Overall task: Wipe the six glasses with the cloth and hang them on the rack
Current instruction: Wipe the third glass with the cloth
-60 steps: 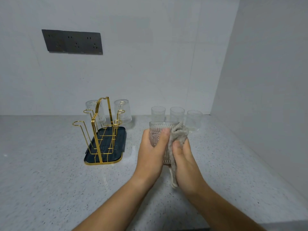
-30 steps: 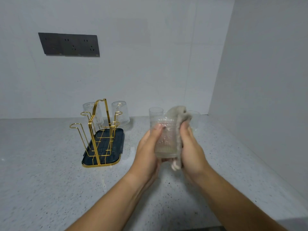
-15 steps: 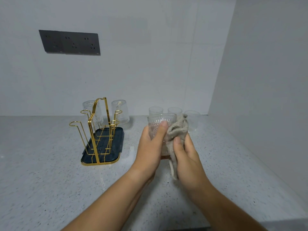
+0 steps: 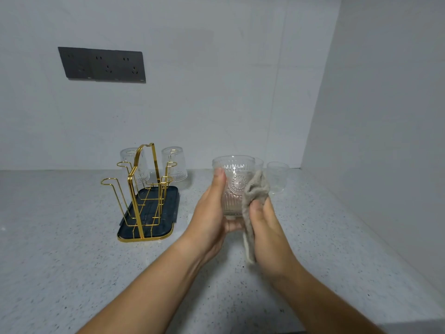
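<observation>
My left hand (image 4: 210, 218) grips an upright patterned clear glass (image 4: 234, 184) above the counter. Pressed against the glass's right side is a grey cloth (image 4: 254, 196), which my right hand (image 4: 267, 227) holds. To the left stands a gold wire rack (image 4: 142, 189) on a dark blue tray (image 4: 166, 227). Two glasses hang upside down on its far pegs, one at the left (image 4: 133, 165) and one at the right (image 4: 174, 163). Behind my hands, upright glasses stand on the counter; one (image 4: 277, 177) shows fully, another (image 4: 259, 163) peeks past the held glass.
The speckled grey counter (image 4: 72, 261) meets a white back wall with a dark socket panel (image 4: 102, 64). A white side wall (image 4: 385, 141) closes the right side.
The cloth has slid down from the rim to the right side of the glass. My left hand has turned the glass, so its round motif now faces me.
</observation>
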Demonstrator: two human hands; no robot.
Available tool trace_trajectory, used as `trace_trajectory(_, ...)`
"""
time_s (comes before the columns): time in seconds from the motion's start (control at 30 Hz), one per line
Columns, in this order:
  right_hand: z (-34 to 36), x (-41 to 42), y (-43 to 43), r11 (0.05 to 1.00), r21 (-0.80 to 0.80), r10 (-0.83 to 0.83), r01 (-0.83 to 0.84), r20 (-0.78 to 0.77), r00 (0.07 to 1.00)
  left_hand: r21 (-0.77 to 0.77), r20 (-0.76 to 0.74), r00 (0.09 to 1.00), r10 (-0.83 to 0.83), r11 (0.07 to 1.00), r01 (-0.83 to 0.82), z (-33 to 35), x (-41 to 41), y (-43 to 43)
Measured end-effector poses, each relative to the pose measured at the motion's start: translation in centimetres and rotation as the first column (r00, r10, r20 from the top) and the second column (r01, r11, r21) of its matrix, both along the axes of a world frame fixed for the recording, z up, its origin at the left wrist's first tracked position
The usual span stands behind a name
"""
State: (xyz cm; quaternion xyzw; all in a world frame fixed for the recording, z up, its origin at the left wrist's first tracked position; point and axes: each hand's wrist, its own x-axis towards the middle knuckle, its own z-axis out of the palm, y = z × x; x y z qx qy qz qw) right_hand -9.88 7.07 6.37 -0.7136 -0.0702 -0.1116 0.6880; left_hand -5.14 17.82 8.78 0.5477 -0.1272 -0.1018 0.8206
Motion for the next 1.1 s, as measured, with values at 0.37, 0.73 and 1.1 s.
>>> trace_trajectory(0.37,1.1,1.8,-0.5,0.998,0.055,-0.041,0.042,-0.020,0.999,0.034,-0.006,0.999,0.045,0.998,-0.045,-1.5,-0.5,-0.7)
trace_trajectory(0.73,-2.1,-0.2,0.3,0.998,0.060,-0.022,0.023,-0.011,1.000,-0.068,-0.120,0.991,-0.063,0.996,0.055,-2.7,-0.9,-0.6)
trace_trajectory(1.1,0.9,0.5,-1.0,0.976,0.171,-0.124,0.132,-0.054,0.991,0.118,-0.050,0.999,0.002,0.993,0.004,-2.6,-0.8,-1.3)
